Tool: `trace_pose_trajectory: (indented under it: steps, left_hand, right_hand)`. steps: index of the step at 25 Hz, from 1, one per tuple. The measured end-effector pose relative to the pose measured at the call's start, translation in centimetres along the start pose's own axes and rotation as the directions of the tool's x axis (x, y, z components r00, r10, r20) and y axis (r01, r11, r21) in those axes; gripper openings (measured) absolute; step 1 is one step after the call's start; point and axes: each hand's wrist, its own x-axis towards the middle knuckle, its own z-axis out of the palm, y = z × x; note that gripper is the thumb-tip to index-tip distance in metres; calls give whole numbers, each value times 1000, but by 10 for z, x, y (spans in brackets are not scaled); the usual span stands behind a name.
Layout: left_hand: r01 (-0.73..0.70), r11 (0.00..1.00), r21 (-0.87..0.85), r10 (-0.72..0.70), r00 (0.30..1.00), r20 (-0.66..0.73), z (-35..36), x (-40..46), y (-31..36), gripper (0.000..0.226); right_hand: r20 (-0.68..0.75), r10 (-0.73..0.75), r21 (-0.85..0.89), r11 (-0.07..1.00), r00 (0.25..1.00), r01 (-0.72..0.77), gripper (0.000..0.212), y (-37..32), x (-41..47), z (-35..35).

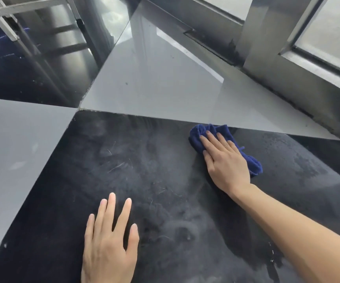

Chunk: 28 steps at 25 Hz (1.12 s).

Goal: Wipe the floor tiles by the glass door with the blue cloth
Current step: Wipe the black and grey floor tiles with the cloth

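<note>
A crumpled blue cloth (208, 130) lies on a black floor tile (140, 170), close to the tile's far edge where a grey tile (154, 88) begins. My right hand (224, 160) presses flat on the cloth, fingers spread and pointing toward the far left, with cloth showing past the fingertips and at the right side. My left hand (110, 240) rests flat on the same black tile nearer to me, fingers apart, holding nothing. The black tile shows dusty smears and fine scratches. The glass door's metal frame (287, 78) runs along the right.
A door track with a dark gap (212, 48) runs along the far right. A grey tile (12, 150) lies at the left. A white ladder-like frame (3, 17) and dark glossy tiles stand at the far left.
</note>
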Motion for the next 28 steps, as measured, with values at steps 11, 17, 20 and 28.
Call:
trace_pose_trajectory:
  steps: [11, 17, 20, 28]
  left_hand:
    - [-26, 999, 35, 27, 999, -35, 4, 0, -2, 50]
    - [-17, 1000, 21, 16, 999, 42, 0, -4, -3, 52]
    - [-11, 1000, 13, 10, 998, 67, 0, -4, -4, 53]
    - [42, 998, 47, -45, 998, 51, -3, -4, -2, 53]
  right_hand:
    - [-82, -47, 8, 999, 996, 48, 40, -26, -35, -6]
    - [-56, -179, 15, 983, 982, 181, 42, -40, -117, -5]
    - [-96, -213, 22, 976, 972, 216, 42, -43, -137, -2]
    - [-128, -140, 51, 988, 982, 147, 38, -52, -58, 9]
